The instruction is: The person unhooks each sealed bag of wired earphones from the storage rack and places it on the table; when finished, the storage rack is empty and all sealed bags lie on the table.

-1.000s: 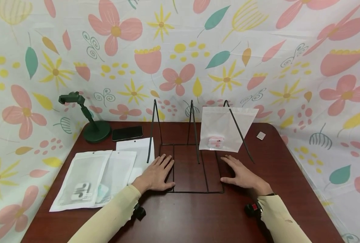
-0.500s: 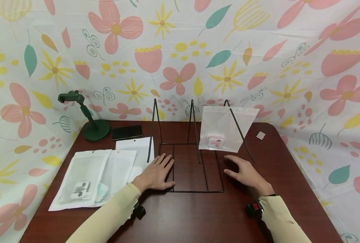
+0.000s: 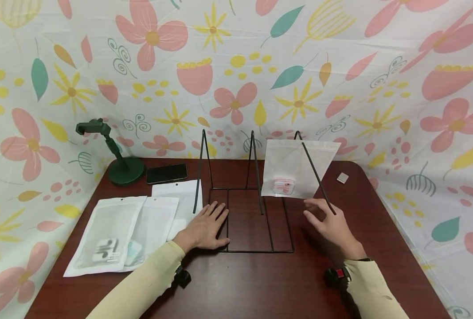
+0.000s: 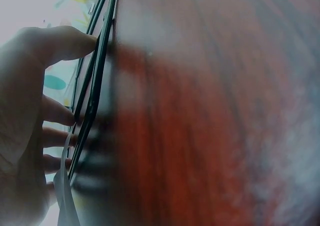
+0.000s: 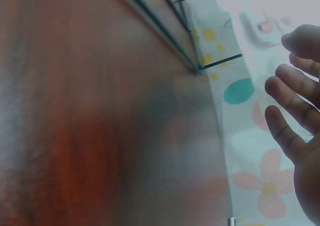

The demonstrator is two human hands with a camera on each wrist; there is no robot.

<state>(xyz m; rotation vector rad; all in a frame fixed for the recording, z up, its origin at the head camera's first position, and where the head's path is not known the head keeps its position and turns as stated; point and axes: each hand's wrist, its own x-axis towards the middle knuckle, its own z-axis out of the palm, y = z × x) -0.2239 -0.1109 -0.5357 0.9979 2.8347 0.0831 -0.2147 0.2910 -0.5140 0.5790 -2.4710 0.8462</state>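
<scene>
A black wire rack (image 3: 256,252) with three upright triangular dividers stands mid-table. My left hand (image 3: 206,228) lies flat over its left base wires, fingers spread. In the left wrist view the fingertips of that hand (image 4: 22,101) meet the dark wires. On the rack's right divider hangs a translucent zip bag (image 3: 290,161), a small pink-and-white case (image 3: 283,186) at its bottom. My right hand (image 3: 334,223) is just below the bag's lower right corner, fingers loosely bent and apart. The right wrist view shows that hand (image 5: 300,93) holding nothing; whether a fingertip touches the bag I cannot tell.
Several flat white pouches (image 3: 108,235) overlap on the left, one beside my left forearm. Behind them lie a black phone (image 3: 166,174) and a green phone stand (image 3: 126,172). A small white block (image 3: 342,178) sits at the back right. Floral cloth (image 3: 236,66) hangs behind the table.
My right hand has left the rack's right base wire and moved right and up toward the bag's lower corner. My left hand stays where it was.
</scene>
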